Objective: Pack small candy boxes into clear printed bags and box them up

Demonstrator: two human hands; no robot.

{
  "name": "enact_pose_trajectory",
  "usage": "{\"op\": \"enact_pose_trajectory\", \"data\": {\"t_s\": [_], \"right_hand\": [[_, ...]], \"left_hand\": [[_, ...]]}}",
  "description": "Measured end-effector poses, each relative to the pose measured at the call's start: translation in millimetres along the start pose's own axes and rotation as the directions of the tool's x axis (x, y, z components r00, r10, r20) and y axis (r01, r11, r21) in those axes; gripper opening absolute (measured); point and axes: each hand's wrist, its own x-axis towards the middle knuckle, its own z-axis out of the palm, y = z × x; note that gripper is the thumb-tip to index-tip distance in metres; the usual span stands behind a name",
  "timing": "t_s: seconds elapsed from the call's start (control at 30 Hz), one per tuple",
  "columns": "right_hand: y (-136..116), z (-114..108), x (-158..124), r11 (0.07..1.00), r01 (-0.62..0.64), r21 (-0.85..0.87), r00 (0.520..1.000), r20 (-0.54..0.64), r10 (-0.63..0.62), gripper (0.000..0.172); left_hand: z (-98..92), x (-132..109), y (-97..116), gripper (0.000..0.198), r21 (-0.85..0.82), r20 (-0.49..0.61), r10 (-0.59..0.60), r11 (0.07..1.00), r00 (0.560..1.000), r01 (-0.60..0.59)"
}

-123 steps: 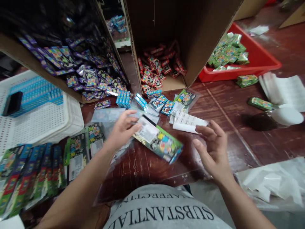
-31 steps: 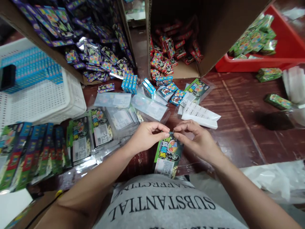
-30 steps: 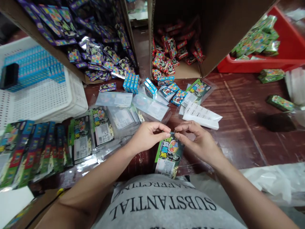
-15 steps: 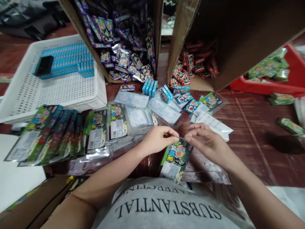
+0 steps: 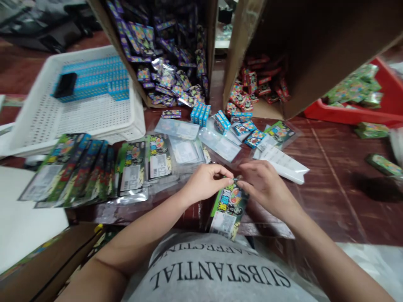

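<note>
A green and black printed plastic bag (image 5: 229, 206) hangs from my hands at the table's front edge, near my body. My left hand (image 5: 206, 182) pinches its top edge between thumb and fingers. Close beside it, my right hand (image 5: 264, 184) has thumb and forefinger together at the same top edge, the other fingers curled. Just beyond lie clear bags with white labels (image 5: 220, 144), small blue boxes (image 5: 200, 114) and another green and black bag (image 5: 280, 133).
Filled bags (image 5: 67, 172) lean in a row at left. Behind them stands a white basket (image 5: 94, 111) of blue boxes with a black phone-like object (image 5: 65, 85). Two cartons hold purple packets (image 5: 170, 79) and red packets (image 5: 252, 82). A red bin (image 5: 349, 115) with green packets stands right.
My right hand has shifted slightly left and the bag's top has narrowed between my hands. The view has turned a little, moving the left-side things rightward.
</note>
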Motion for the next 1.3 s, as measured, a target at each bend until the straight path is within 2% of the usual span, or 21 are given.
{"op": "enact_pose_trajectory", "data": {"t_s": [0.1, 0.23, 0.3, 0.37, 0.43, 0.47, 0.5, 0.53, 0.63, 0.67, 0.7, 0.73, 0.8, 0.9, 0.97, 1.03, 1.07, 1.1, 1.2, 1.23, 1.3], "right_hand": [[-1, 0, -3, 0.983, 0.090, -0.160, 0.995, -0.015, -0.094, 0.017], [-1, 4, 11, 0.967, 0.177, -0.182, 0.966, 0.222, -0.135, 0.025], [-6, 9, 27, 0.986, 0.153, -0.072, 0.909, 0.401, -0.112, 0.029], [-17, 17, 51, 0.995, 0.095, 0.037, 0.818, 0.567, -0.099, 0.033], [-35, 30, 82, 0.989, 0.073, 0.125, 0.748, 0.650, -0.137, 0.034], [-46, 40, 100, 0.982, 0.082, 0.169, 0.743, 0.646, -0.173, 0.033], [-60, 52, 119, 0.971, 0.099, 0.217, 0.761, 0.612, -0.215, 0.032], [-75, 67, 140, 0.956, 0.116, 0.269, 0.794, 0.553, -0.252, 0.032], [-135, 129, 200, 0.903, 0.143, 0.406, 0.891, 0.344, -0.296, 0.034], [-158, 154, 217, 0.901, 0.136, 0.411, 0.898, 0.334, -0.288, 0.034], [-182, 179, 232, 0.913, 0.156, 0.376, 0.896, 0.335, -0.291, 0.035], [-204, 204, 245, 0.932, 0.194, 0.308, 0.878, 0.369, -0.305, 0.035], [-243, 249, 263, 0.937, 0.228, 0.265, 0.864, 0.389, -0.321, 0.029], [-273, 289, 270, 0.945, 0.270, 0.186, 0.855, 0.404, -0.325, 0.023], [-271, 292, 264, 0.942, 0.304, 0.141, 0.861, 0.383, -0.335, 0.023], [-255, 282, 253, 0.899, 0.421, 0.123, 0.833, 0.340, -0.436, 0.032], [-243, 275, 247, 0.842, 0.526, 0.118, 0.781, 0.325, -0.534, 0.045], [-231, 269, 242, 0.734, 0.671, 0.104, 0.677, 0.317, -0.664, 0.063], [-197, 267, 234, 0.332, 0.942, 0.057, 0.290, 0.360, -0.886, 0.098], [-190, 273, 234, 0.254, 0.966, 0.042, 0.221, 0.372, -0.902, 0.100], [-182, 293, 238, 0.181, 0.984, 0.000, 0.169, 0.359, -0.918, 0.094]], "left_hand": [[-4.2, -6, 2, 0.014, 0.029, -0.016, 0.013, 1.000, 1.000, -0.013], [-15.8, -19, 0, 0.017, 0.015, -0.050, 0.004, 1.000, 0.999, -0.003], [-23.8, -29, -2, 0.019, -0.031, -0.091, -0.001, 1.000, 0.996, -0.001], [-36.5, -45, -4, 0.019, -0.088, -0.151, 0.003, 0.996, 0.989, -0.017], [-58.5, -69, -1, 0.020, -0.067, -0.258, 0.051, 0.995, 0.965, -0.071], [-73.9, -83, 2, 0.023, -0.003, -0.346, 0.101, 0.994, 0.933, -0.108], [-92.3, -100, 6, 0.026, 0.097, -0.458, 0.164, 0.986, 0.874, -0.134], [-113.2, -119, 11, 0.029, 0.222, -0.579, 0.237, 0.967, 0.780, -0.129], [-184.5, -180, 27, 0.034, 0.445, -0.857, 0.383, 0.887, 0.346, 0.121], [-208.5, -198, 30, 0.040, 0.428, -0.895, 0.376, 0.875, 0.239, 0.226], [-231.4, -213, 33, 0.050, 0.381, -0.922, 0.337, 0.875, 0.188, 0.298], [-252.4, -225, 34, 0.061, 0.324, -0.944, 0.280, 0.886, 0.175, 0.332], [-286.5, -235, 31, 0.078, 0.205, -0.962, 0.117, 0.905, 0.245, 0.372], [-312.7, -229, 18, 0.088, 0.139, -0.887, -0.121, 0.850, 0.445, 0.508], [-316.7, -220, 8, 0.099, 0.185, -0.790, -0.255, 0.769, 0.558, 0.612], [-317.2, -216, -1, 0.102, 0.227, -0.696, -0.345, 0.726, 0.630, 0.649], [-318.0, -215, -5, 0.100, 0.241, -0.664, -0.361, 0.726, 0.655, 0.644], [-319.7, -215, -8, 0.099, 0.258, -0.645, -0.355, 0.733, 0.677, 0.630], [-329.0, -215, -12, 0.100, 0.304, -0.589, -0.318, 0.765, 0.743, 0.568], [-332.7, -215, -12, 0.101, 0.299, -0.563, -0.321, 0.780, 0.762, 0.550], [-339.0, -215, -13, 0.099, 0.248, -0.519, -0.340, 0.818, 0.784, 0.519]]}}
